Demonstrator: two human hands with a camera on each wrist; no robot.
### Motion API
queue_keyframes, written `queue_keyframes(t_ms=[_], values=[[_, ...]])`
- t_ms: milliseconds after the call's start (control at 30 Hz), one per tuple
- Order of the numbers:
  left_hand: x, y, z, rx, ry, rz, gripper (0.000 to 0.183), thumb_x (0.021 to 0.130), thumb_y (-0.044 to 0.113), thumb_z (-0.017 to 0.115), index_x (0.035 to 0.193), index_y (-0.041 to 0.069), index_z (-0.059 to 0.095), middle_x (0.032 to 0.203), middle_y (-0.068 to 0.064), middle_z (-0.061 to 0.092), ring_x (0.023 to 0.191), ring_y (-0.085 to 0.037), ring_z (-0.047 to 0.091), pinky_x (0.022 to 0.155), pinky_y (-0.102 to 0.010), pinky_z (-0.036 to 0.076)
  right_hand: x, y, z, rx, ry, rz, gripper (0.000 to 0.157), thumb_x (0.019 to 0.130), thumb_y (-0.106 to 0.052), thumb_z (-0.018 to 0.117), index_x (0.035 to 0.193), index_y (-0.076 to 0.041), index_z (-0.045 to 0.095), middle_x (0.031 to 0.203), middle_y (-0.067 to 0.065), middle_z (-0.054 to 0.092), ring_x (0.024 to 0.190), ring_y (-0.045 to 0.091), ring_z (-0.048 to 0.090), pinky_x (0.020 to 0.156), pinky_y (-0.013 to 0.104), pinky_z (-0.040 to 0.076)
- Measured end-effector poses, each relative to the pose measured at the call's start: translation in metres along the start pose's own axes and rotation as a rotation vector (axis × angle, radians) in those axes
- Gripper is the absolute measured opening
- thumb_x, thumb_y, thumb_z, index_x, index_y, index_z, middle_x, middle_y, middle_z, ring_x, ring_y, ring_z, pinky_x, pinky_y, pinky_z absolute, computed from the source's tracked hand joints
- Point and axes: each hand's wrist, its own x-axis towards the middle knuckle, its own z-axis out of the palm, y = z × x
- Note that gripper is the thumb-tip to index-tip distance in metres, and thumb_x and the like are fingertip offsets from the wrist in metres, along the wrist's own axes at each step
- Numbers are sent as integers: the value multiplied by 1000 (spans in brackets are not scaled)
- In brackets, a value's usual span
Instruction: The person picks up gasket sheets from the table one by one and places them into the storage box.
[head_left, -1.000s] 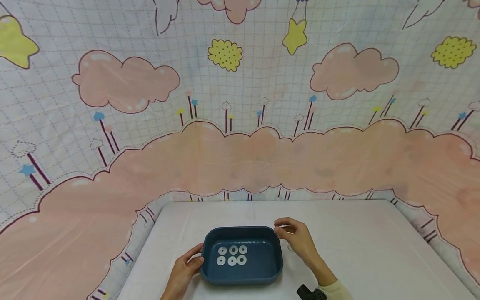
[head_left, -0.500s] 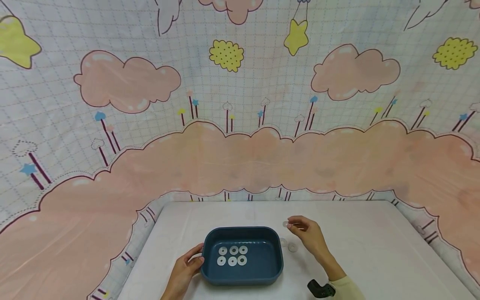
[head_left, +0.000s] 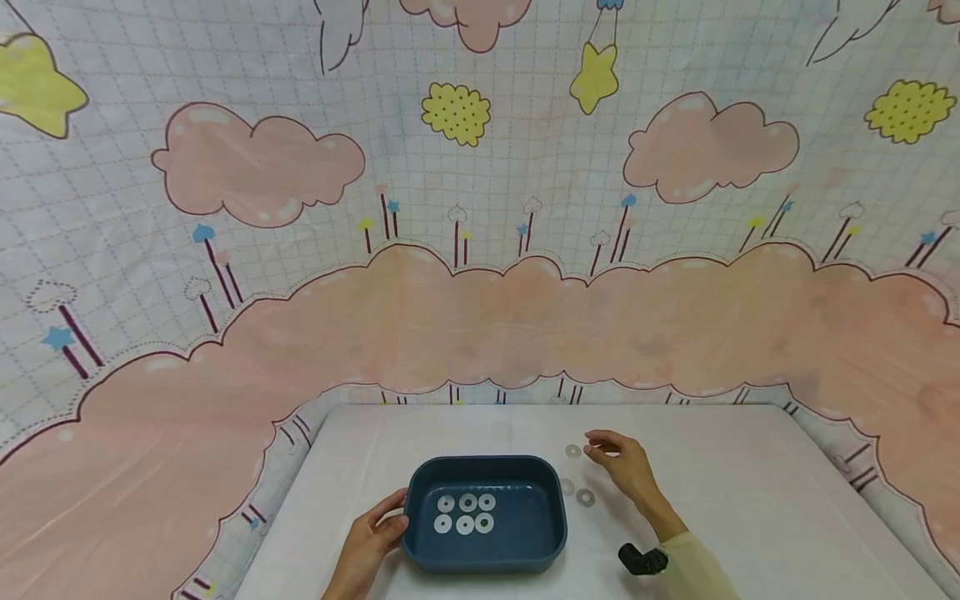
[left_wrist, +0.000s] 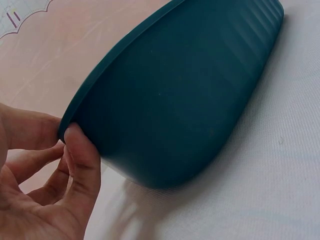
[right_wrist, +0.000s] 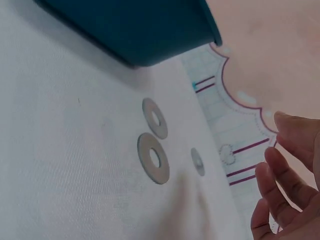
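A dark blue rectangular tray (head_left: 525,533) sits on the white table, with several flat metal washers (head_left: 446,503) in two rows inside its left half. My left hand (head_left: 365,537) pinches the tray's left rim between thumb and fingers, seen close up on the rim (left_wrist: 95,75) in the left wrist view. Three washers lie on the table right of the tray: one farther back (head_left: 573,451) and two nearer the tray wall, including one washer (right_wrist: 153,158) large in the right wrist view. My right hand (head_left: 626,471) hovers beside the far washer, fingers loosely bent, holding nothing.
The white tabletop (head_left: 750,500) stretches out on both sides of the tray. Behind it hangs a cloth (head_left: 480,325) printed with clouds and stars. A black wrist device (head_left: 642,560) sits at the right forearm.
My right hand has moved right from the tray's far right corner and let go of a washer, which now lies on the table. My left hand keeps its hold on the tray.
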Motion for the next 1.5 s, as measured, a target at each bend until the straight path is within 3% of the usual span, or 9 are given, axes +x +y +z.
queue_keyframes(t_ms=[433,600,833,1033,1233,1500], values=[[0,0,0,-2,-7,-17,53,95,2,58,145,-6,41,135,-23,50,104,-17,63,81,-29,56,16,19,13,-95,-11,-4,26,87,-17,73,112,-10,74,108,12,72,98,26,65,79,34,52],[0,0,-1,-6,-6,-17,53,95,2,58,144,-7,41,135,-23,50,103,-17,63,81,-29,56,22,23,18,-102,-33,3,27,86,-16,74,112,-9,74,104,12,69,88,22,59,71,29,47],[1,1,0,-2,-20,-11,53,95,3,58,144,-7,41,134,-22,51,104,-16,63,81,-28,56,30,27,24,-118,-67,94,26,87,-18,73,111,-8,74,99,12,65,85,21,52,66,26,43],[1,2,-1,0,-15,-15,54,95,4,60,144,-7,42,134,-22,51,103,-16,63,81,-28,56,32,30,27,-159,-78,112,29,87,-19,73,113,-8,74,91,9,63,81,20,52,69,29,41],[1,2,-1,-8,-20,-11,54,95,4,59,145,-7,41,135,-22,50,104,-16,63,81,-28,56,34,31,31,-256,-63,102,32,83,-23,75,113,-13,75,100,8,68,87,21,57,79,40,44],[1,0,-3,-9,-38,-14,56,95,5,60,145,-7,40,135,-22,50,105,-16,63,82,-28,56,31,29,33,-296,-59,87,31,82,-21,75,112,-14,75,102,10,68,95,28,61,88,52,41]])
